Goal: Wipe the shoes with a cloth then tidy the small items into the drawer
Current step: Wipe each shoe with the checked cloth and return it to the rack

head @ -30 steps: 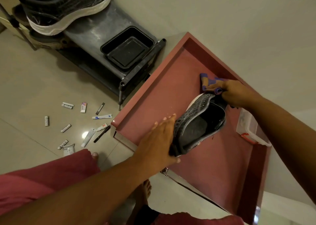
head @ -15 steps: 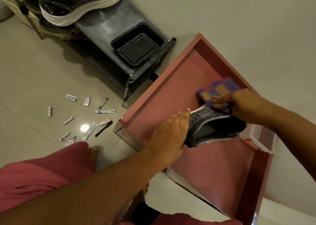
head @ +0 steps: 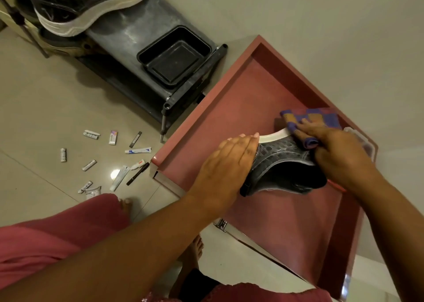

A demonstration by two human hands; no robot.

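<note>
Pale floor tiles (head: 46, 108) fill the left of the head view, with a plain wall behind. On them lies a scatter of small items (head: 110, 157): little tubes, a black pen (head: 137, 173) and a small box, their labels too small to read. Beside them a dark shoe rack (head: 137, 37) carries a black tray (head: 174, 57) and a black shoe with a white sole (head: 87, 5), cut off by the top edge.

A red drawer (head: 229, 122) stands pulled open on the right, its near corner running out of frame. Over it, the grey mesh shoe (head: 282, 164) lies on its side with the opening towards the camera. The left hand (head: 227, 164) has its fingers laid straight and together over the heel end, holding the shoe steady; the thumb is hidden behind it. The right hand (head: 332, 150) presses a purple and orange checked cloth (head: 309, 120) against the toe end by the white sole, with fingers curled round the folds. Behind that hand a clear plastic container (head: 364, 141) is mostly hidden. Red clothing (head: 46, 235) and bare toes show at the bottom.
</note>
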